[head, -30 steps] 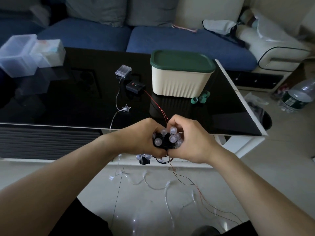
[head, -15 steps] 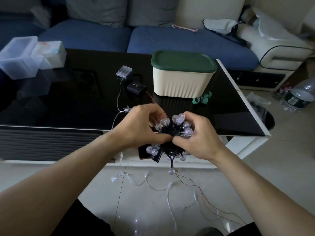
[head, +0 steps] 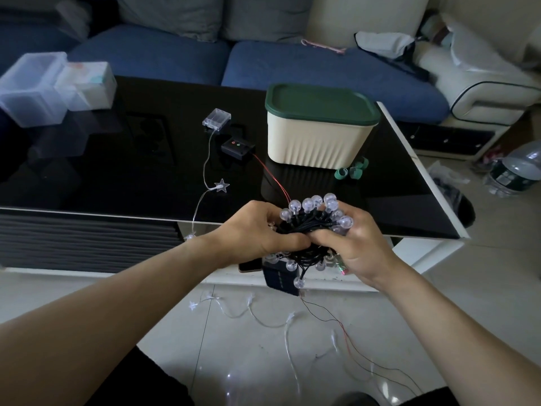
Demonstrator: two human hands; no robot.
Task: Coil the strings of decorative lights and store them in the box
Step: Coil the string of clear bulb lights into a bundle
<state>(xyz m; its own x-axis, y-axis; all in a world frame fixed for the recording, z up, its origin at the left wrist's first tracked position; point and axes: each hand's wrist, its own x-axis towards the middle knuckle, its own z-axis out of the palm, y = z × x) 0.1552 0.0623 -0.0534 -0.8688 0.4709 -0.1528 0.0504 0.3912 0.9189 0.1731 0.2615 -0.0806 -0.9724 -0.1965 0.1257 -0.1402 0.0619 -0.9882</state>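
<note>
— What did you have in the hands just then?

— I had the bundle of bulb lights [head: 313,227] up over the near edge of the desk [head: 117,177]. My left hand [head: 257,232] pinched the black cord at the middle and my right hand [head: 354,241] curled round the other side, so the loops could not spring apart. Both grips were closed on it.

— And the small black pack hanging under it?

— That pack [head: 281,278] dangled below, I think because its end was not yet tucked in.

— Where was the box?

— The box [head: 319,136] stood at the far right of the desk with its green lid [head: 320,102] on. It would have to come off before anything could go in.

— Other strings?

— The star string [head: 218,187] ran off the desk to the floor [head: 439,303], and the red wire [head: 272,178] trailed from the black controller [head: 237,148], both uncoiled.
</note>
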